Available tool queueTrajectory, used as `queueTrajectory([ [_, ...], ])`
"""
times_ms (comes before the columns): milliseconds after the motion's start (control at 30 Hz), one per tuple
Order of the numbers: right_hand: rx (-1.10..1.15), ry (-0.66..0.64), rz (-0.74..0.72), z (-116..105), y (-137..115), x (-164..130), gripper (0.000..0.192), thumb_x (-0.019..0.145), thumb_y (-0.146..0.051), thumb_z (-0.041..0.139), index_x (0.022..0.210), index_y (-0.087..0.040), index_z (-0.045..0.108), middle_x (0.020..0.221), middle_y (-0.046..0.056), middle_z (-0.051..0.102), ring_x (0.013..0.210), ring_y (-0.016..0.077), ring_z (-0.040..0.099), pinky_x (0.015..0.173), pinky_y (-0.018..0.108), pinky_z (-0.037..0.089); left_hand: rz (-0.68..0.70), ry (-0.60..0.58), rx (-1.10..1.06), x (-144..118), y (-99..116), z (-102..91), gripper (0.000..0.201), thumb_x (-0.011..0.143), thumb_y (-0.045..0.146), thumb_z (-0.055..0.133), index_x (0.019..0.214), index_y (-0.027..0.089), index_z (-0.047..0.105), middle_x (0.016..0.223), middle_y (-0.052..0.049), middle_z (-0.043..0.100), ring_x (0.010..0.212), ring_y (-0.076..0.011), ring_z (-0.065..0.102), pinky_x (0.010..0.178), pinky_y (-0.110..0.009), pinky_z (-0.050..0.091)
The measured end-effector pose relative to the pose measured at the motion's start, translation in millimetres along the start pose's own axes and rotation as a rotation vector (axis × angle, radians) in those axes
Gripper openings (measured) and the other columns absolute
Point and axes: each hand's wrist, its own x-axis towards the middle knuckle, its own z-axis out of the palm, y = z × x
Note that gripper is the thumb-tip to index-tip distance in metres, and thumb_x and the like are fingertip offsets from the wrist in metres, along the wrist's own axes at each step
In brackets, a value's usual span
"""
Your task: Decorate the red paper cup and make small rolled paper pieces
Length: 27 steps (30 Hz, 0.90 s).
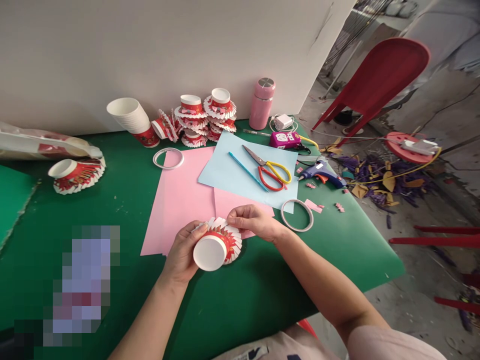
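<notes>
- Left hand (184, 252) was curled around the red-and-white paper cup with its wall cut into fanned strips (217, 244); thumb on the near side, fingers wrapped behind, white base facing the camera.
- Right hand (252, 220) was closed to a pinch, fingertips on the folded-out strips at the cup's upper right edge.
- Cup sat between both hands, held just above the green table (112, 200), at the near edge of the pink paper sheet (180, 200).
- White paper ring (297, 215) lay just right of the right hand, on the table.
- Light blue paper sheet (232, 175) lay farther back, carrying the red-and-yellow-handled scissors (269, 169) and a blue pen (247, 171).
- Blue glue gun (320, 173) lay right of that sheet.
- Stack of finished fanned cups (204, 120) and stack of plain white cups (131, 119) stood against the wall, well apart from the hands.
</notes>
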Motion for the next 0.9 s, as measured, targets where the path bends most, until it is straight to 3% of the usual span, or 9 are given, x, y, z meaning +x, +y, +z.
queueTrajectory([
  [200, -0.103, 0.052, -0.115, -2.5, -0.6, 1.8, 0.047, 0.063, -0.058, 0.068, 0.065, -0.012, 0.061, 0.052, -0.004, 0.048, 0.050, 0.0050, 0.041, 0.045, 0.018, 0.031, -0.003, -0.010, -0.006, -1.1, 0.4, 1.4, 0.024, 0.051, 0.027, 0.080, 0.053, 0.015, 0.059, 0.052, 0.002, 0.061, 0.051, -0.0113, 0.056, 0.051, -0.022, 0.045],
  [467, -0.060, -0.007, -0.042, 3.9, 1.2, 0.1, 0.043, 0.062, -0.054, 0.070, 0.067, -0.014, 0.055, 0.055, -0.005, 0.047, 0.048, 0.0047, 0.042, 0.043, 0.016, 0.031, 0.015, -0.049, 0.023, 0.2, -2.1, -1.9, 0.023, 0.055, 0.028, 0.079, 0.054, 0.015, 0.060, 0.052, 0.003, 0.059, 0.050, -0.0095, 0.053, 0.051, -0.021, 0.044],
  [900, -0.093, 0.033, -0.122, 5.1, 9.8, 6.7, 0.044, 0.064, -0.055, 0.067, 0.063, -0.014, 0.052, 0.052, -0.006, 0.047, 0.044, 0.0043, 0.040, 0.039, 0.016, 0.029, 0.008, -0.020, 0.022, 1.9, -3.3, -2.2, 0.022, 0.054, 0.029, 0.079, 0.055, 0.016, 0.061, 0.053, 0.002, 0.061, 0.050, -0.0102, 0.054, 0.050, -0.021, 0.044],
])
